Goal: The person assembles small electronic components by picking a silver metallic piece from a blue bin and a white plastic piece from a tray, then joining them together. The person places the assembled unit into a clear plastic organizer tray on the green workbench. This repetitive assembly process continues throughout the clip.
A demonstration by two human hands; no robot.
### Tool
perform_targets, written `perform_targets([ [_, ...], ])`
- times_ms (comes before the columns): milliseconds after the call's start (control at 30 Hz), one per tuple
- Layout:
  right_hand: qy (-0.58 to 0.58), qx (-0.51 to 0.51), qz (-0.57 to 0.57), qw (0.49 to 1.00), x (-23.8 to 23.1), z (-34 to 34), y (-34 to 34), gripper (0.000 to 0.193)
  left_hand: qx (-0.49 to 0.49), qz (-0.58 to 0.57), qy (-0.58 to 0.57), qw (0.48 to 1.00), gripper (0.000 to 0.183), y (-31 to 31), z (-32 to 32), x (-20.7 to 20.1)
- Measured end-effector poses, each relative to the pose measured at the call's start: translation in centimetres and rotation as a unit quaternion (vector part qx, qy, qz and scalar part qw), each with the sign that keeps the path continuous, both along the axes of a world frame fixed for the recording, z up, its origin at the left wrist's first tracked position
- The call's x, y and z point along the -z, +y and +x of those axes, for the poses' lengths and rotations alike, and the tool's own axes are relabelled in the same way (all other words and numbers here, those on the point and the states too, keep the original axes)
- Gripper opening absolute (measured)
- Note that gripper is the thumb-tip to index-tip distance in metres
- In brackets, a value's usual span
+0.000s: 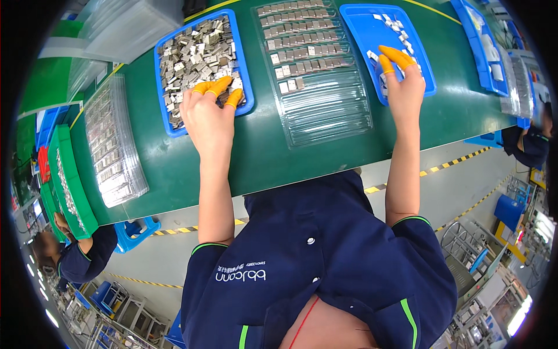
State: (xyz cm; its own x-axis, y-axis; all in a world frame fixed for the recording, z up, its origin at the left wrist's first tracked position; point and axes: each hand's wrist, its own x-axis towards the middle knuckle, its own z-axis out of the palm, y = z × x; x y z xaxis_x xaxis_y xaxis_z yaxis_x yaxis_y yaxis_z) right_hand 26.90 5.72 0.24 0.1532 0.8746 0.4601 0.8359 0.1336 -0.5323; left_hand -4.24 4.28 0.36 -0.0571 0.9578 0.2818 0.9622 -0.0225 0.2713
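My left hand (209,113) is over a blue tray (249,87) heaped with small metal-and-white connector-like parts (197,55). Its fingers, in yellow finger cots, are bent and apart, with the tips down among the parts. At the right, my right hand (405,81) reaches into another blue tray (363,17). The yellow-covered thumb and index fingertip come close together at a small white piece (372,55) and appear to pinch it. Between the hands lies a clear plastic tray (325,119). Its far rows hold metal parts (299,42); the nearer slots show bare plastic.
Filled clear trays (113,145) lie at the left table end, beside a green bin (72,180). Stacked clear plastic (131,26) stands at the far left. Another blue tray (479,46) lies far right. Co-workers (87,253) sit at both sides. The green table's (256,166) near edge meets my body.
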Motion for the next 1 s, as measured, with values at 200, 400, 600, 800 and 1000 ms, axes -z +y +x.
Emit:
perform_targets([
  [200, 0.013, 0.053, -0.11, 0.992, 1.2, 2.6, 1.4, 0.022, 0.029, 0.023, -0.033, 0.999, 0.022, 0.6, -0.2, 0.2],
  [400, -0.057, 0.05, -0.156, 0.985, 1.1, 1.9, 2.0, 0.021, 0.007, 0.017, -0.152, 0.988, 0.02, 0.6, -0.8, 0.2],
  [600, 0.087, 0.081, -0.036, 0.992, -0.8, 0.6, 0.5, 0.018, 0.042, -0.112, -0.714, 0.689, 0.02, -0.9, 0.3, -0.7],
  [800, 0.317, -0.132, -0.079, 0.936, -3.0, -7.5, -3.5, 0.022, 0.086, -0.19, -0.715, 0.667, 0.019, -2.1, 4.0, -0.1],
  [1000, 0.474, -0.112, -0.14, 0.862, -3.0, -10.7, -5.2, 0.022, 0.085, -0.17, -0.728, 0.659, 0.028, -2.9, 5.8, -0.1],
])
